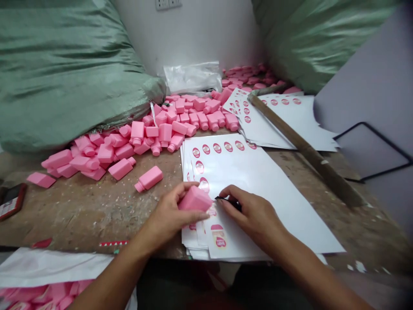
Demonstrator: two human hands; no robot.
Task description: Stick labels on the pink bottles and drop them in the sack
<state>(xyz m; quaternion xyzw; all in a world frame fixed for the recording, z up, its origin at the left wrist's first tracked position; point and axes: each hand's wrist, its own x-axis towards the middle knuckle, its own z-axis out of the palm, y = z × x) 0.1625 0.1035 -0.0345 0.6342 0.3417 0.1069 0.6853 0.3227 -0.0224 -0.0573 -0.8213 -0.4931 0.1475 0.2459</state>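
Observation:
My left hand is closed round a pink plastic bottle, thumb below and fingers above. The bottle is held over the left edge of a stack of white sticker sheets. Pinched in my right hand is a small black pointed tool, mostly covered by the fingers; its exact kind does not show. Its tip is close to the bottle's right end. Below the hands, a pink and cream label lies on the top sheet. Small oval stickers run along the sheet's far and left edges.
Many pink bottles are heaped behind the sheets. More sticker sheets lie at the back right, with a wooden stick across them. Big green sacks flank the table. A calculator sits far left, above a white bag of bottles.

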